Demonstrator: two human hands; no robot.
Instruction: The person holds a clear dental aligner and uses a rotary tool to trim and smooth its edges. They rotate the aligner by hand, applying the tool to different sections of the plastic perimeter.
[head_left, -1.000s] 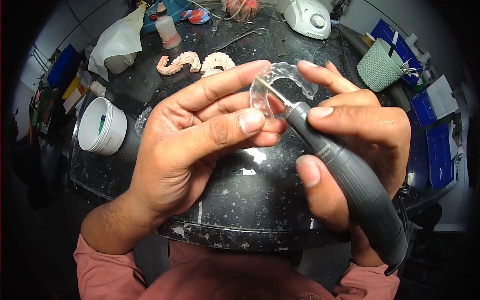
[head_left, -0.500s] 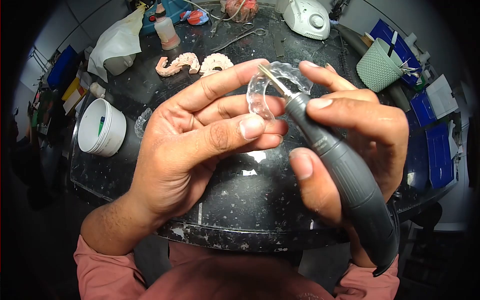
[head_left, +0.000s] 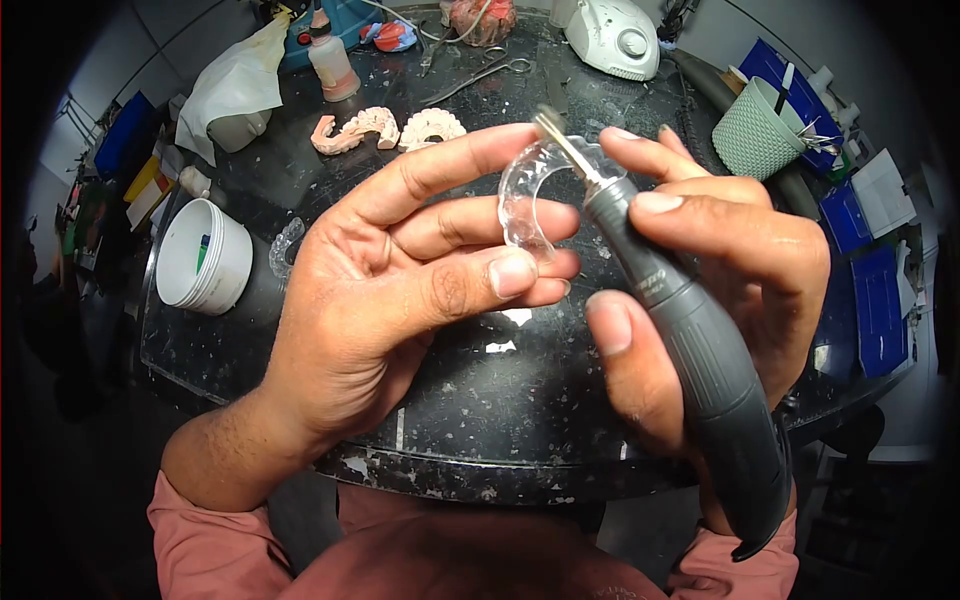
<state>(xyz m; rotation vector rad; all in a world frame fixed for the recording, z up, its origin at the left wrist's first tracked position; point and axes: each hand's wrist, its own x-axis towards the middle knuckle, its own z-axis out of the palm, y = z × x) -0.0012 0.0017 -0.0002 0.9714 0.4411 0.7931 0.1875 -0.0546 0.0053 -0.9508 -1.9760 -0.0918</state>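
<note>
Between its thumb and fingers, my left hand (head_left: 400, 260) pinches a clear arch-shaped plastic aligner (head_left: 520, 195) above the table. My right hand (head_left: 720, 250) is wrapped round a black rotary handpiece (head_left: 700, 340), thumb underneath and index finger on top. The metal bur (head_left: 567, 145) at its tip points up and left and lies across the upper part of the aligner; its end is blurred. Whether bur and plastic touch, I cannot tell. The right fingertips are close to the aligner's right end, which they partly hide.
On the dark table (head_left: 480, 400) are two pink dental models (head_left: 355, 132), a second clear aligner (head_left: 285, 248), a white tub (head_left: 205, 255), a bottle (head_left: 332, 65) and scissors (head_left: 490, 72). A white device (head_left: 615, 40) and a green woven cup (head_left: 760, 130) stand farther right.
The handpiece and my right hand have shifted slightly right, and the bur with them. The aligner has turned a little and moved slightly right in my left fingers.
</note>
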